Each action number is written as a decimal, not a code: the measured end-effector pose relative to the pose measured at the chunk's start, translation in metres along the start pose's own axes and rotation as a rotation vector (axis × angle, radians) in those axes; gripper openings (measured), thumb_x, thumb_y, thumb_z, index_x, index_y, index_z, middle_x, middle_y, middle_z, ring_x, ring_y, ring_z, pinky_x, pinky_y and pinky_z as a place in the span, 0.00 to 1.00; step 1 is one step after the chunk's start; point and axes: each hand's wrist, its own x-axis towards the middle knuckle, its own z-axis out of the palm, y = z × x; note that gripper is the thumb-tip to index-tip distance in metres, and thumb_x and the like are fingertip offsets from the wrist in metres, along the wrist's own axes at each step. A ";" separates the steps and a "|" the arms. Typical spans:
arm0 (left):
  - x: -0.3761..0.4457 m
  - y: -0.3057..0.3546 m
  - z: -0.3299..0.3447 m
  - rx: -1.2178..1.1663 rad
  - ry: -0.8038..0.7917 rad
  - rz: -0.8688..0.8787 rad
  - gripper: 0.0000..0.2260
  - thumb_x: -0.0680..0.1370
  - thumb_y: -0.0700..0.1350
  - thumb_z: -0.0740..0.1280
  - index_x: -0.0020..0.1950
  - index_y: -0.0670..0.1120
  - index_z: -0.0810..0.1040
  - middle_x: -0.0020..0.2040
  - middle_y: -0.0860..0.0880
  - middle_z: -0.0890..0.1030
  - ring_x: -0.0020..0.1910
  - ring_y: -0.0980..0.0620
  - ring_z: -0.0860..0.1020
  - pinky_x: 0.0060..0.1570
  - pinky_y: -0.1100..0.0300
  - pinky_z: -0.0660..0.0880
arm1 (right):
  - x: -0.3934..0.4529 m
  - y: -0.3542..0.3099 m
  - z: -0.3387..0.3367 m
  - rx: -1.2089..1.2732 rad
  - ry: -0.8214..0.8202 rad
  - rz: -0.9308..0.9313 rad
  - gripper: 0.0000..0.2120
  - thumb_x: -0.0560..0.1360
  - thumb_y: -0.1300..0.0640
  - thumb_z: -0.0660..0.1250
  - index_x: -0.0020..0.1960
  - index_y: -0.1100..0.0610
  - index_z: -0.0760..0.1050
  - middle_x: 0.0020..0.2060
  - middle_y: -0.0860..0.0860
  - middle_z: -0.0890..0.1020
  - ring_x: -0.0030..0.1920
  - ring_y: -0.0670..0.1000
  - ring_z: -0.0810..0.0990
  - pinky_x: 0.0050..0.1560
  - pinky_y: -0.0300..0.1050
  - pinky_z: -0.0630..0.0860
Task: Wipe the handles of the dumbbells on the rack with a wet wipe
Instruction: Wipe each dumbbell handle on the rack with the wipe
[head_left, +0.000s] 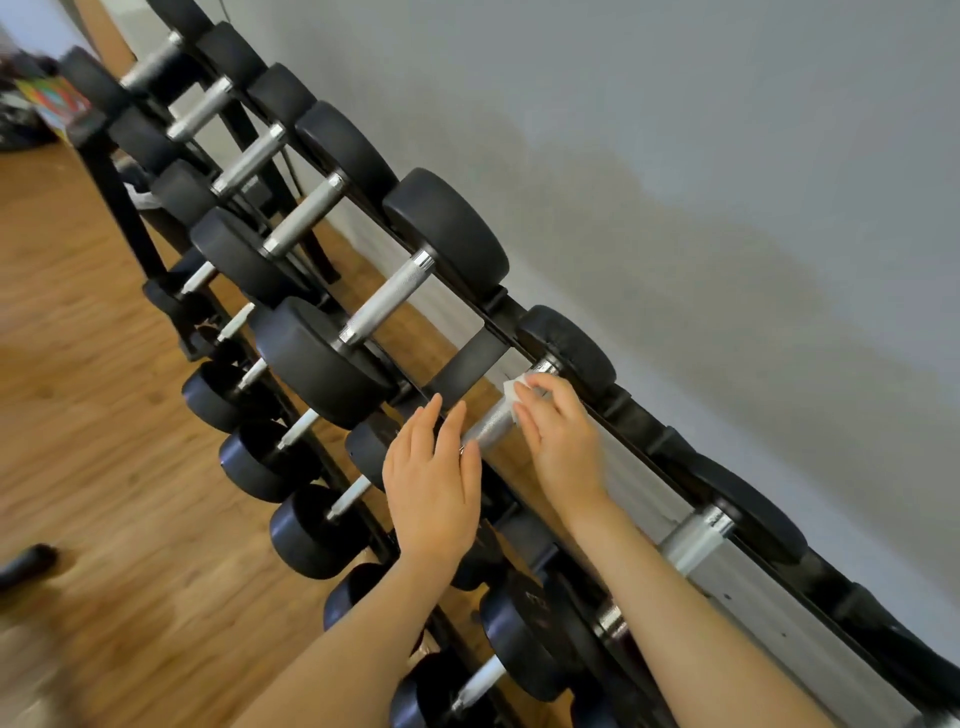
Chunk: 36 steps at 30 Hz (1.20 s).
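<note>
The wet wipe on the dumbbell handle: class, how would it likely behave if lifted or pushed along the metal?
The wet wipe is thin and creased under the right hand, so probably floppy and very light. On the knurled handle it may drag or bunch rather than slide.

The single head view looks forward and down from above the person's arms, close over the top tier of the rack (470, 358), and it is tilted, so the rack runs slantwise from upper left to lower right. The left hand (434, 480) and right hand (558, 441) sit near the middle of the frame, near the lens, with both forearms entering from the bottom edge. The wall (727, 156) fills the upper right and the floor (78, 389) the left, the far end of the rack shrinking toward the top left corner.
</note>
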 end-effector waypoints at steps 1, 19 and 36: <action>0.000 0.000 0.000 0.000 0.012 0.006 0.22 0.83 0.54 0.53 0.69 0.46 0.76 0.71 0.45 0.74 0.70 0.43 0.72 0.67 0.45 0.68 | 0.005 0.002 -0.002 0.035 -0.030 0.023 0.16 0.80 0.55 0.60 0.62 0.62 0.77 0.61 0.57 0.78 0.57 0.55 0.79 0.55 0.45 0.78; -0.028 -0.011 0.002 -0.112 0.000 -0.093 0.23 0.82 0.56 0.52 0.73 0.48 0.71 0.76 0.45 0.64 0.77 0.46 0.59 0.72 0.49 0.57 | 0.010 0.019 -0.006 -0.134 -0.024 -0.131 0.16 0.78 0.56 0.62 0.61 0.64 0.78 0.60 0.59 0.80 0.55 0.56 0.83 0.49 0.49 0.82; -0.027 -0.014 -0.002 -0.128 -0.034 -0.052 0.23 0.80 0.56 0.53 0.71 0.49 0.73 0.75 0.44 0.64 0.76 0.43 0.60 0.70 0.50 0.57 | 0.018 0.016 -0.012 -0.243 -0.097 -0.142 0.25 0.69 0.61 0.76 0.64 0.63 0.75 0.64 0.57 0.77 0.43 0.55 0.85 0.31 0.42 0.80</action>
